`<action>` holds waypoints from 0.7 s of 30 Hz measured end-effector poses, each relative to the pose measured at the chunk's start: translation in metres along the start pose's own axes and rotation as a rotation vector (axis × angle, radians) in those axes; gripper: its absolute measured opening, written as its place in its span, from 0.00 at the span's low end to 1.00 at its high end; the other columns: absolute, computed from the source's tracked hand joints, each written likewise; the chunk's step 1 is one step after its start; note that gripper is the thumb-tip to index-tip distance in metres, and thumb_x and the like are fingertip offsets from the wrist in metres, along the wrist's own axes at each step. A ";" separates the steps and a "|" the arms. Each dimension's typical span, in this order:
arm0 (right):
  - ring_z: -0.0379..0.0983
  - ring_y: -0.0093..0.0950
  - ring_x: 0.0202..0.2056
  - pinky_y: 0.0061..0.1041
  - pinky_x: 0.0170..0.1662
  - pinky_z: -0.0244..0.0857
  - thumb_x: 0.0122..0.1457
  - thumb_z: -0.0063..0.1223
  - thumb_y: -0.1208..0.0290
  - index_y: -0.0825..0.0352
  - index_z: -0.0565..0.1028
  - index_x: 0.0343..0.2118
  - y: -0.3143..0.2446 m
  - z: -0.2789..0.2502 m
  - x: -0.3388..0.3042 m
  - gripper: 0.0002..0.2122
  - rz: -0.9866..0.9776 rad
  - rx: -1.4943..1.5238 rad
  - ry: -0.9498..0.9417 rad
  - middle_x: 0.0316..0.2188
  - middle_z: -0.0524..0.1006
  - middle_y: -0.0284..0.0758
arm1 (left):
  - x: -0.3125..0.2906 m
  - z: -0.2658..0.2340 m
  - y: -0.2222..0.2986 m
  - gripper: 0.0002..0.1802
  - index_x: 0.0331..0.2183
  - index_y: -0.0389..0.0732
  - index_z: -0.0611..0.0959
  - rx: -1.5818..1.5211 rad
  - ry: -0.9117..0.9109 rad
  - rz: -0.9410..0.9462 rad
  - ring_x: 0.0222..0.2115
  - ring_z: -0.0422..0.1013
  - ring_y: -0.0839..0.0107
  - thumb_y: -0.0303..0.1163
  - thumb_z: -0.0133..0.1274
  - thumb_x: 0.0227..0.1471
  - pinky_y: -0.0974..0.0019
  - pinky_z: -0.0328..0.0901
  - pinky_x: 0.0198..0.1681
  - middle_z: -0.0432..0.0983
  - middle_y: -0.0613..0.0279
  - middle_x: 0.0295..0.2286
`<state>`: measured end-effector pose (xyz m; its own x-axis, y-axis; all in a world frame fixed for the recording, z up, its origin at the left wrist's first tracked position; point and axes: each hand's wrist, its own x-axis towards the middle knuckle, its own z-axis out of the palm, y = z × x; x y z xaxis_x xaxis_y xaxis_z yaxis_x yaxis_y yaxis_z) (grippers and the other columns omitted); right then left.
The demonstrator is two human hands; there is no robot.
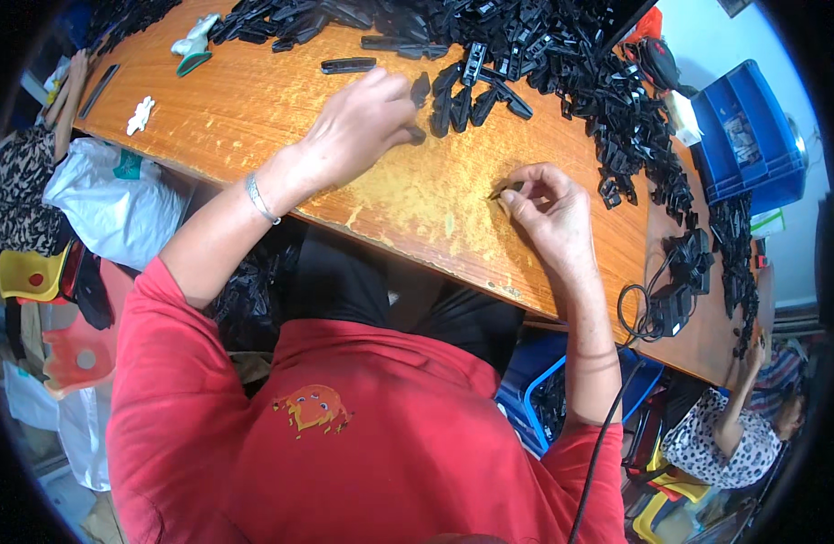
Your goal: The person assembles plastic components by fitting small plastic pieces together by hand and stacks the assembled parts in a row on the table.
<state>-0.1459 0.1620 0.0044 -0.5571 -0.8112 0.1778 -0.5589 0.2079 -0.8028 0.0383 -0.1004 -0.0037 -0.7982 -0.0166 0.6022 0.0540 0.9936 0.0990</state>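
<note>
My left hand (370,125) is over the wooden table, a bracelet on its wrist. Its fingers are curled and slightly blurred, with dark bits showing at the fingertips, too unclear to name. Just beyond it lies a loose group of black plastic clip-like parts (460,102). Closer to the front edge, on the right, my right hand (555,216) pinches a small dark piece (506,190) between thumb and finger, low over the worn tabletop. A single long black part (348,65) rests behind my left hand.
A large heap of black parts (544,45) covers the back and right of the table (254,118). Gloves (196,43) and a white object (140,115) lie at left. Cables and black adapters (675,295) sit right, beneath a blue bin (752,136). Other people sit at both sides.
</note>
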 end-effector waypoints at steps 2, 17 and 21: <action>0.74 0.19 0.26 0.23 0.33 0.71 0.57 0.71 0.76 0.68 0.84 0.39 -0.006 0.000 -0.005 0.08 -0.012 -0.088 -0.023 0.26 0.79 0.30 | -0.005 0.000 0.005 0.13 0.34 0.38 0.81 -0.025 -0.012 -0.031 0.39 0.75 0.54 0.30 0.70 0.51 0.53 0.70 0.42 0.75 0.57 0.34; 0.82 0.46 0.39 0.42 0.44 0.75 0.54 0.71 0.70 0.64 0.87 0.40 -0.062 0.034 0.011 0.11 -0.209 -0.330 -0.105 0.37 0.82 0.44 | -0.048 -0.018 0.028 0.15 0.37 0.39 0.81 -0.278 0.006 -0.249 0.40 0.75 0.52 0.32 0.71 0.51 0.54 0.70 0.44 0.77 0.56 0.36; 0.82 0.45 0.38 0.41 0.43 0.75 0.52 0.71 0.69 0.63 0.88 0.41 -0.045 0.063 0.034 0.12 -0.288 -0.323 -0.068 0.36 0.81 0.42 | -0.051 -0.017 0.026 0.13 0.38 0.38 0.84 -0.223 -0.037 -0.271 0.38 0.74 0.52 0.30 0.70 0.52 0.53 0.69 0.43 0.77 0.54 0.34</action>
<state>-0.1008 0.0910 0.0102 -0.3149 -0.8929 0.3219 -0.8549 0.1195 -0.5049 0.0902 -0.0757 -0.0186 -0.8222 -0.2685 0.5018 -0.0363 0.9046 0.4246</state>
